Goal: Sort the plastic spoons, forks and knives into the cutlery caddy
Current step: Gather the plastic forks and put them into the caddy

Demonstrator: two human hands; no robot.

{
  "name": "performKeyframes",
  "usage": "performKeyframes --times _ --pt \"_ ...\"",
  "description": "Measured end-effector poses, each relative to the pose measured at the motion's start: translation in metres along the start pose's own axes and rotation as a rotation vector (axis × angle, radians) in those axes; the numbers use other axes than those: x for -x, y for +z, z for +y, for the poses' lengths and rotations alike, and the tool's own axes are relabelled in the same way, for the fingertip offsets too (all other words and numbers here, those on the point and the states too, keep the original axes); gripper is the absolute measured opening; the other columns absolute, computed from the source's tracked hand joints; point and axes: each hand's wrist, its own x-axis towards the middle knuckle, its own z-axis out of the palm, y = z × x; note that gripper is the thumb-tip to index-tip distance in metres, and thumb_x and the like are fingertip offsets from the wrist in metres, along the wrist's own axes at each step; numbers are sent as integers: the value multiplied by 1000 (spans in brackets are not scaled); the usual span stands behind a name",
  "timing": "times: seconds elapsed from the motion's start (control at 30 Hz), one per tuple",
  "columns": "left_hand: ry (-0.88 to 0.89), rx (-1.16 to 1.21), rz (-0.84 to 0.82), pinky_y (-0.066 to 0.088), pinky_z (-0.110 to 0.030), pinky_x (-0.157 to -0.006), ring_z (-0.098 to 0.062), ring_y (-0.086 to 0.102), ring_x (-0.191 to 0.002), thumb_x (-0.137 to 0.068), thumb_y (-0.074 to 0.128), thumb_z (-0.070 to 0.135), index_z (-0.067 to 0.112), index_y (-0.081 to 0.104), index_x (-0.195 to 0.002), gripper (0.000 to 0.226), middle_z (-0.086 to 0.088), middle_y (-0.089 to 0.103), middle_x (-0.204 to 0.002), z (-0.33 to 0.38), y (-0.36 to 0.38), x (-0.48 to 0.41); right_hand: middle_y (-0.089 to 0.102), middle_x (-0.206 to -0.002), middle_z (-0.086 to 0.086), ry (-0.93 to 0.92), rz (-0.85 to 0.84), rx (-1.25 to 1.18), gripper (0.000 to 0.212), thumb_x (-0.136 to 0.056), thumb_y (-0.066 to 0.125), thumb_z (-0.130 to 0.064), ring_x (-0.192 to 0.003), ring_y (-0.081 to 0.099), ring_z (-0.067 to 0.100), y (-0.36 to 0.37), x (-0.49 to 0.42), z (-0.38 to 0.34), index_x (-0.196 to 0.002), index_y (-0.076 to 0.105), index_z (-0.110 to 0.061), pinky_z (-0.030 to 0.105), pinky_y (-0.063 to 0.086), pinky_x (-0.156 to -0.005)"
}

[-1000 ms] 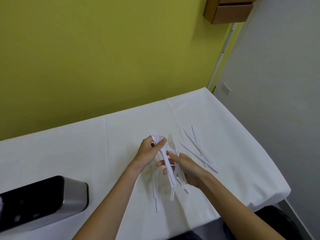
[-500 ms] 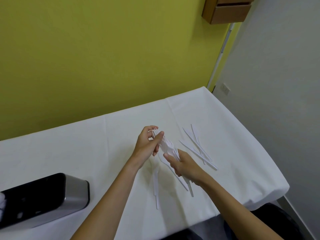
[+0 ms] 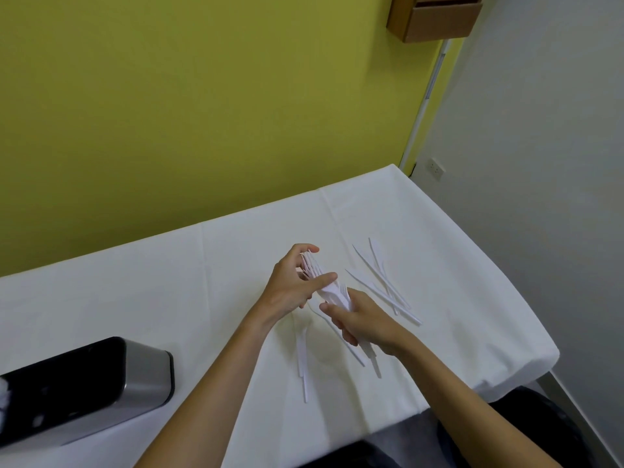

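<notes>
at lower left, caddy (image 3: pixel 148 376), white pieces (image 3: pixel 3 400) inside, forks (image 3: pixel 329 291) in right hand (image 3: pixel 368 322)

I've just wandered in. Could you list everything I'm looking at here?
forks: one bundle, white, held above the table in both hands
loose cutlery: several pieces, white, on the cloth right of the hands
more cutlery: a few pieces, white, on the cloth under the hands
caddy: one, black and silver, near left of the table
tablecloth: one, white, covering the table
box: one, brown cardboard, high on the wall, upper right
socket: one, white, on the grey wall
left hand: one, holding the fork heads
right hand: one, gripping the fork handles
</notes>
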Motion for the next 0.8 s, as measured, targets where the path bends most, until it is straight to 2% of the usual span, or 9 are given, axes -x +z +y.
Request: performKeyframes --times 0.07,0.2,0.3,0.43,0.53,0.63,0.7,0.8 --pt "24 1 11 39 -25 -39 -12 49 -47 -77 79 24 25 53 -116 47 -11 60 -96 -1 -1 -2 49 -51 -6 53 -107 -90 29 -95 54 -29 -42 44 14 -5 2 -2 -72 47 -13 27 40 -54" --pt "43 36 -30 39 -25 -38 -12 48 -44 -77 79 14 19 54 -113 44 -11 60 -91 1 -3 -2 52 -63 -1 78 -247 -232 23 -95 56 -22 -51 47 15 -13 1 0 -74 52 -13 25 43 -60" --pt "34 21 -54 37 -25 -38 -13 46 -43 -76 79 12 16 50 -104 41 -7 56 -80 1 -5 -3 56 -67 -1 91 -272 -293 16 -96 54 -14 -56 48 14 -16 2 0 -81 56 -10 24 44 -62" --pt "-2 23 -51 37 -26 -38 -14 44 -41 -75 80 15 13 46 -96 40 -7 56 -69 -3 -9 -2 56 -84 9 107 -279 -365 13 -97 50 -14 -59 50 13 -17 3 2 -92 58 -5 25 43 -63" --pt "-28 8 -83 40 -24 -40 -13 46 -42 -76 80 16 13 52 -101 37 -4 58 -63 -4 -12 0 62 -80 2 94 -276 -350 16 -100 45 -15 -58 52 13 -14 7 -2 -95 57 -5 26 44 -60" --pt "-11 -8 -155 42 -24 -41 -14 50 -43 -77 79 14 16 60 -106 35 -1 59 -61 -1 -12 1 62 -70 -3 75 -240 -239 12 -98 49 -15 -58 50 14 -10 9 -7 -90 57 -10 25 43 -57" --pt "6 -10 -202 42 -24 -41 -16 52 -45 -78 78 13 17 61 -109 36 -1 61 -64 2 -11 2 58 -61 -8 64 -225 -190 11 -96 51 -12 -56 48 14 -8 9 -9 -87 57 -11 26 41 -56" --pt "15 11 -245 43 -24 -41 -17 53 -48 -79 77 13 14 62 -108 32 -3 62 -69 4 -11 4 57 -60 -8 45 -220 -201 7 -95 52 -9 -53 46 14 -10 9 -10 -91 58 -10 27 38 -55"
